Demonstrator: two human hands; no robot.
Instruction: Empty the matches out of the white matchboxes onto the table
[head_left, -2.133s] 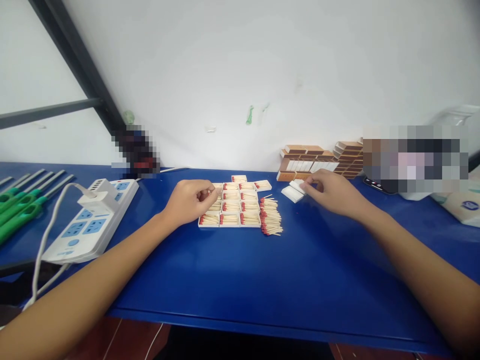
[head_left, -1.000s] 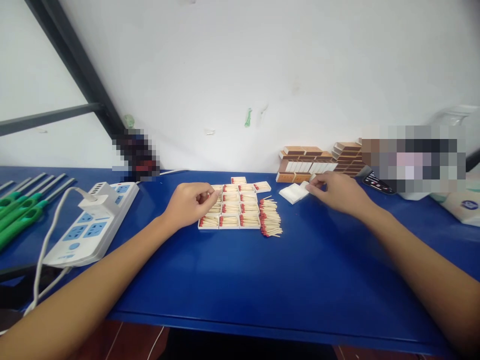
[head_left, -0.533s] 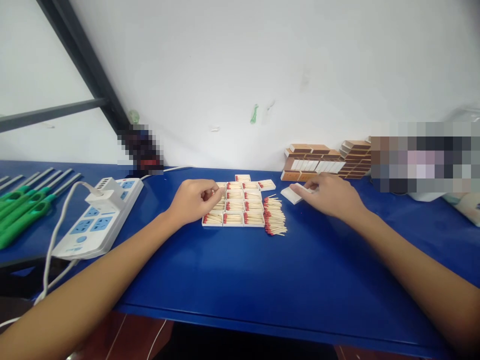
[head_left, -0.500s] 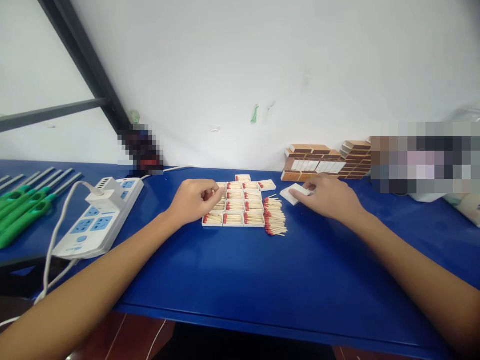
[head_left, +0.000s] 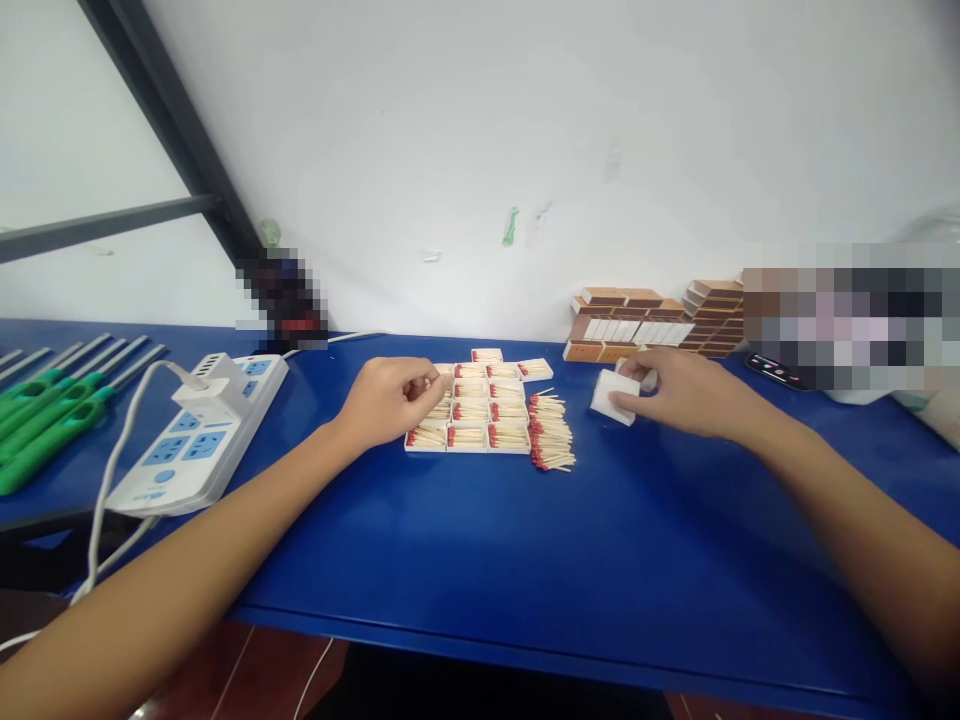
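Observation:
Several open white trays of red-tipped matches (head_left: 480, 412) lie in a block on the blue table (head_left: 480, 560). A loose pile of matches (head_left: 551, 443) lies against the block's right side. My left hand (head_left: 390, 398) rests curled at the block's left edge, its fingertips pinched together over a tray; what they pinch is too small to see. My right hand (head_left: 679, 392) is closed on a small white empty matchbox tray (head_left: 615, 397), held tilted just above the table, right of the loose pile.
Brown matchbox sleeves (head_left: 649, 322) are stacked against the wall behind my right hand. A white power strip (head_left: 199, 432) with a plugged-in charger and cable lies at the left, with green-handled tools (head_left: 52, 415) beyond it. A dark phone (head_left: 780, 370) lies at the right.
My right hand has picked one white tray up off the table and drawn it nearer and slightly right. My left hand has stayed at the block's left edge.

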